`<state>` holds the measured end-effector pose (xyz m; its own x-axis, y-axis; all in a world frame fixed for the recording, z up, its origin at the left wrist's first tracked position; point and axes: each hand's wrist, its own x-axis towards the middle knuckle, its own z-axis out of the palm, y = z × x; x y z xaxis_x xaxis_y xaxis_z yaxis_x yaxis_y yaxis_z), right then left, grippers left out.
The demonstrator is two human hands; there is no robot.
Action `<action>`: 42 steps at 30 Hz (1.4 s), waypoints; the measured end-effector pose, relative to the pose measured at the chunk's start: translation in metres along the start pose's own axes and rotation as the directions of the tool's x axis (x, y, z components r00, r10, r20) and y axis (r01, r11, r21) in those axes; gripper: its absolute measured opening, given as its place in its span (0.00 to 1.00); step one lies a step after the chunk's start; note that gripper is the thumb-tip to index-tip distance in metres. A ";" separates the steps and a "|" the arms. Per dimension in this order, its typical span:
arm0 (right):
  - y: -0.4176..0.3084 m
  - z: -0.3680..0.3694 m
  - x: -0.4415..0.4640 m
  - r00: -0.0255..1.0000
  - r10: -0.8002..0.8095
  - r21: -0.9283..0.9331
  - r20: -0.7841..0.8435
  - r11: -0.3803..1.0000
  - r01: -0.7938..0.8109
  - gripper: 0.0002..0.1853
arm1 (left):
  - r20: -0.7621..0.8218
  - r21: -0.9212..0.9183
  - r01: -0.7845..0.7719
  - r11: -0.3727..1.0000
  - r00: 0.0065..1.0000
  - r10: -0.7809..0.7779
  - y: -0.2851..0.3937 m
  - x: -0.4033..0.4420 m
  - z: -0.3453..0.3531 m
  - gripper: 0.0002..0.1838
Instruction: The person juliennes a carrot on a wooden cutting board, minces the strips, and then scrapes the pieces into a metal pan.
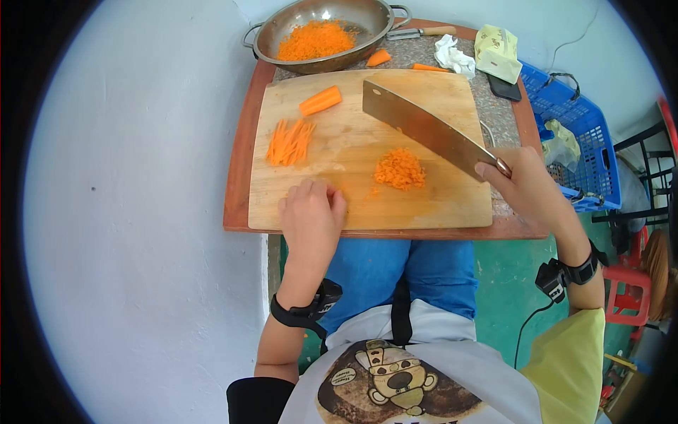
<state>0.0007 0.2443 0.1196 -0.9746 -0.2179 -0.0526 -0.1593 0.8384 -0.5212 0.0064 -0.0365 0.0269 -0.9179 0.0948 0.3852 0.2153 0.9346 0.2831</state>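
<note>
Left hand (309, 212): perhaps steadies board (452, 92); grasp I cannot tell.
Right hand (528, 184): holds knife (431, 134).
Strips (289, 143): left, likely kept from bits (400, 169).

The cleaver (424, 129) has a smooth metal blade, the cutting board (353, 141) is matt wood, the pan (374, 19) glossy metal, the basket (593, 124) plastic.

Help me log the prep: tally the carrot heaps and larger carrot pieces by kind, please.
Chopped carrot heaps: 2 (one in the pan, one on the cutting board)
Carrot strip heap: 1
Larger carrot pieces: 3 (one on the cutting board, two beyond it)
Total: 6
</note>
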 end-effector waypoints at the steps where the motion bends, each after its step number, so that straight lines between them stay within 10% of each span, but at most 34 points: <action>1: -0.003 0.000 -0.003 1.000 0.000 -0.001 0.003 1.000 0.000 0.15 | 0.001 -0.001 0.003 1.000 1.000 -0.003 -0.002 0.001 0.000 0.04; 15: -0.015 0.011 -0.003 0.881 -0.116 0.206 0.460 0.978 0.022 0.18 | -0.010 -0.378 0.366 0.851 0.917 -0.399 -0.053 0.013 -0.019 0.10; 24: 0.010 0.000 0.013 0.956 -0.012 0.116 0.293 0.993 -0.023 0.17 | -0.029 -0.579 0.328 0.746 0.907 -0.420 -0.021 -0.003 -0.028 0.09; 26: 0.011 0.001 0.006 0.967 0.023 0.190 0.252 0.979 -0.073 0.17 | 0.027 -0.582 0.298 0.757 0.937 -0.348 0.000 -0.009 -0.018 0.18; 28: 0.008 0.005 -0.003 0.985 0.060 0.282 0.164 0.954 -0.105 0.16 | -0.145 -0.248 -0.065 0.966 0.989 0.029 0.023 -0.015 -0.002 0.33; 33: -0.009 0.010 -0.020 0.994 0.081 0.325 0.069 0.940 -0.099 0.15 | 0.151 -0.188 -0.290 0.938 0.935 0.320 0.071 -0.005 0.011 0.49; 42: -0.008 0.010 -0.036 0.965 0.203 0.521 0.169 0.812 -0.262 0.15 | 0.222 -0.366 -0.067 0.928 0.962 0.157 0.075 -0.004 0.027 0.49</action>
<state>0.0382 0.2407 0.1168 -0.9456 -0.1247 -0.3005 0.2081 0.4781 -0.8533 0.0171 0.0430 0.0232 -0.9235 0.3142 0.2200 0.3833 0.7355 0.5586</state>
